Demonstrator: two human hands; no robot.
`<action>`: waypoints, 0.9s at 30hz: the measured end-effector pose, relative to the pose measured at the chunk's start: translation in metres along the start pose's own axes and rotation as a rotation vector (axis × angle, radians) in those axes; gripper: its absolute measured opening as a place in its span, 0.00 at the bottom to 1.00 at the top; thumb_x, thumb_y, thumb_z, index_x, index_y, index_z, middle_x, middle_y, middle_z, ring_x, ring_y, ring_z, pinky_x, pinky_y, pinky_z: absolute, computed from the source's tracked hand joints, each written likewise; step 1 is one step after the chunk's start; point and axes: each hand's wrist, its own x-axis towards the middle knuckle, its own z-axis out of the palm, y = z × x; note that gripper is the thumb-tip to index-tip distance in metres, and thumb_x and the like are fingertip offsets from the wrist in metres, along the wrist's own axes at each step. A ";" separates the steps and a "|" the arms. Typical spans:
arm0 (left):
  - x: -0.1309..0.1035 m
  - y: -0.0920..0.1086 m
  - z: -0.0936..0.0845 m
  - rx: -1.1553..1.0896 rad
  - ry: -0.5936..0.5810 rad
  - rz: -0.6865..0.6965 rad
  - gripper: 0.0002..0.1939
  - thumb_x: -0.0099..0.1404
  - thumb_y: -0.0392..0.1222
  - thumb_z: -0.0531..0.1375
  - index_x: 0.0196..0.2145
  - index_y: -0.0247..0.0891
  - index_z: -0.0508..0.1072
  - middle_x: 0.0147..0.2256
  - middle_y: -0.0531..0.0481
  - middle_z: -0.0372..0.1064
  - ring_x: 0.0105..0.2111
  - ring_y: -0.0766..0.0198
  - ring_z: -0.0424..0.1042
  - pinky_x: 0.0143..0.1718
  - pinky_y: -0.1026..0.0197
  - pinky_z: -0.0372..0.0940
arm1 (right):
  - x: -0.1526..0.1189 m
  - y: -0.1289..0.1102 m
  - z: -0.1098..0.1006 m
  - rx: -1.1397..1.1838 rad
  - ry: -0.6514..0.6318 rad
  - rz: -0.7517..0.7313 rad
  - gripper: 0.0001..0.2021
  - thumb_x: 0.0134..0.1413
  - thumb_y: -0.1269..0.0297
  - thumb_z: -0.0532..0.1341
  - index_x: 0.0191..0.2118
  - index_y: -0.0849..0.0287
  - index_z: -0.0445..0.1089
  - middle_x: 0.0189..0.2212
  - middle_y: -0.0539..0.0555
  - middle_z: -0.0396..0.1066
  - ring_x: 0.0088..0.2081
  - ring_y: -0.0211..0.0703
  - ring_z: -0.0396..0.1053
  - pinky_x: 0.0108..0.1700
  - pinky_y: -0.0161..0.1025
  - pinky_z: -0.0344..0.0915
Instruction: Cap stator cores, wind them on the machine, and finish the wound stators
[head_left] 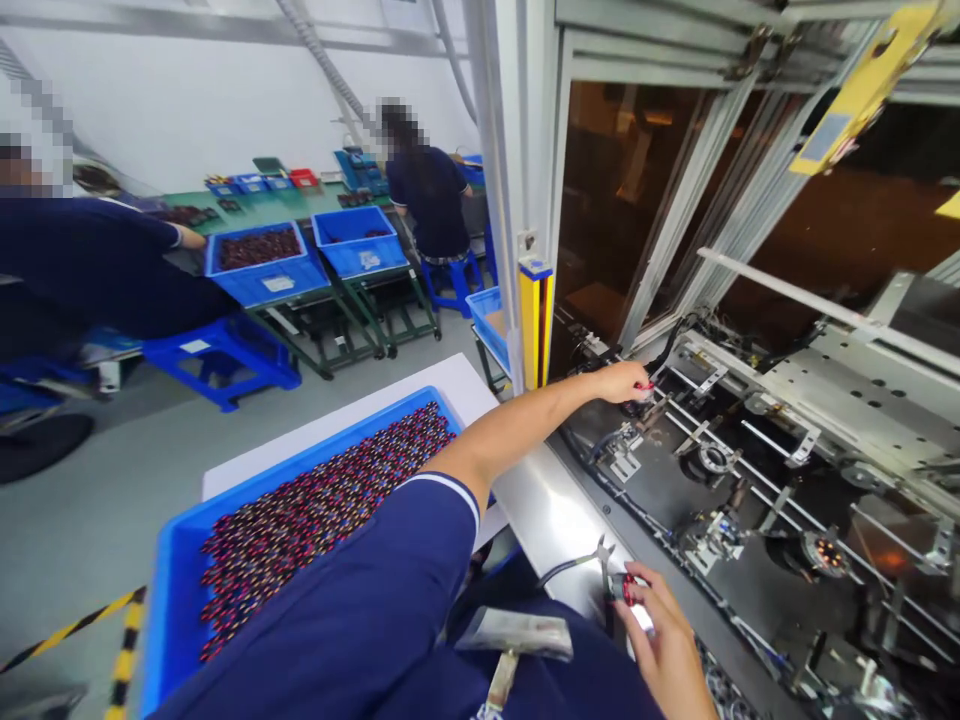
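Observation:
My left hand [624,382] reaches far forward over the machine bed, its fingers closed around a small red-and-black part [645,386] that mostly hides behind the fingertips. Close to my body, my right hand [664,630] pinches a round red-and-black part [624,588], like a small motor stator, between thumb and fingers. Just beyond that part, cutting pliers [604,556] with open jaws lie by the steel ledge [551,500]. Under my left arm, a blue crate [176,560] is filled with rows of similar small round parts [322,510].
The machine bed [660,490] carries rails, clamps and a round fixture [712,458]. A metal post with a yellow light-curtain bar [536,325] stands left of my reaching arm. Two co-workers sit at a green bench beside blue bins [274,285]. A yellow device [862,95] hangs upper right.

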 end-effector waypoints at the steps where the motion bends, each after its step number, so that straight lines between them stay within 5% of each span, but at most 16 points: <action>1: -0.020 0.004 -0.002 -0.026 0.006 -0.001 0.17 0.70 0.46 0.59 0.53 0.36 0.70 0.53 0.42 0.69 0.49 0.55 0.72 0.49 0.46 0.70 | 0.001 0.002 0.011 0.006 -0.013 0.001 0.07 0.66 0.60 0.54 0.42 0.52 0.67 0.51 0.63 0.70 0.50 0.56 0.73 0.49 0.55 0.74; 5: -0.123 0.027 0.008 -0.067 -0.056 -0.054 0.15 0.70 0.45 0.58 0.50 0.35 0.71 0.53 0.43 0.69 0.50 0.55 0.71 0.50 0.47 0.70 | 0.033 0.011 0.048 0.021 -0.065 -0.058 0.08 0.65 0.62 0.55 0.42 0.56 0.70 0.51 0.63 0.69 0.52 0.56 0.71 0.53 0.57 0.70; 8: -0.192 0.045 0.044 -0.045 -0.146 -0.180 0.13 0.70 0.44 0.59 0.48 0.36 0.72 0.49 0.44 0.71 0.46 0.58 0.73 0.47 0.50 0.71 | 0.071 0.015 0.078 0.030 -0.126 -0.135 0.09 0.66 0.60 0.57 0.42 0.59 0.71 0.49 0.60 0.70 0.51 0.51 0.70 0.55 0.55 0.68; 11: -0.225 0.055 0.085 0.005 -0.163 -0.378 0.14 0.70 0.45 0.59 0.50 0.36 0.71 0.50 0.43 0.71 0.46 0.57 0.73 0.47 0.49 0.72 | 0.098 0.013 0.103 0.041 -0.172 -0.162 0.10 0.66 0.58 0.59 0.45 0.58 0.71 0.50 0.57 0.70 0.51 0.47 0.68 0.55 0.53 0.66; 14: -0.232 0.059 0.107 0.046 -0.144 -0.504 0.16 0.70 0.45 0.59 0.52 0.37 0.70 0.52 0.43 0.69 0.49 0.56 0.72 0.49 0.47 0.71 | 0.104 0.009 0.109 0.072 -0.182 -0.147 0.10 0.66 0.58 0.59 0.47 0.57 0.71 0.52 0.57 0.69 0.53 0.48 0.67 0.57 0.54 0.64; 17: -0.230 0.063 0.106 0.078 -0.140 -0.532 0.16 0.70 0.45 0.59 0.53 0.37 0.70 0.53 0.42 0.69 0.49 0.55 0.72 0.49 0.46 0.70 | 0.094 0.005 0.094 0.123 -0.156 -0.109 0.11 0.66 0.57 0.59 0.47 0.58 0.71 0.53 0.57 0.68 0.54 0.49 0.67 0.56 0.54 0.65; 22: -0.212 0.075 0.081 0.173 -0.122 -0.485 0.17 0.69 0.45 0.60 0.53 0.36 0.70 0.53 0.42 0.69 0.49 0.55 0.72 0.49 0.46 0.70 | 0.063 0.003 0.042 0.225 -0.189 -0.108 0.15 0.67 0.53 0.58 0.44 0.63 0.70 0.38 0.53 0.74 0.33 0.37 0.73 0.35 0.38 0.73; 27: -0.146 0.104 0.040 0.280 -0.034 -0.368 0.15 0.70 0.45 0.59 0.51 0.36 0.71 0.50 0.43 0.71 0.47 0.56 0.73 0.48 0.48 0.71 | 0.011 -0.006 -0.036 0.083 -0.106 -0.003 0.19 0.64 0.49 0.58 0.32 0.59 0.74 0.28 0.54 0.73 0.28 0.41 0.72 0.31 0.38 0.70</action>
